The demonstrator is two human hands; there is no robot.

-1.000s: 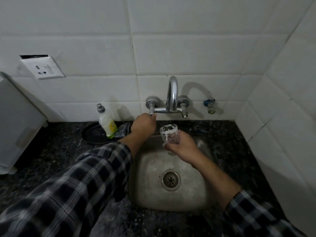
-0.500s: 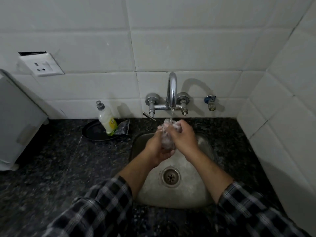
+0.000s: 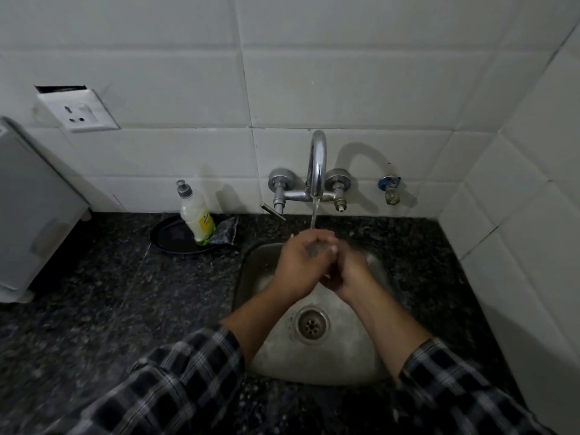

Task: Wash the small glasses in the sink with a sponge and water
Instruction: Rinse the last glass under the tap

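We have the small glass (image 3: 317,250) directly below the tap (image 3: 317,164), over the back of the sink (image 3: 314,362), with the water stream (image 3: 314,215) running onto it. Our left hand (image 3: 296,266) wraps curled fingers round its wall and our right hand (image 3: 350,273) curls against the other side, so both grip it; blur hides the finer finger placement. We judge it light, rigid, breakable and slick when wet, best held round the body, not the thin rim. The dish soap bottle (image 3: 197,218) stands left of the tap.
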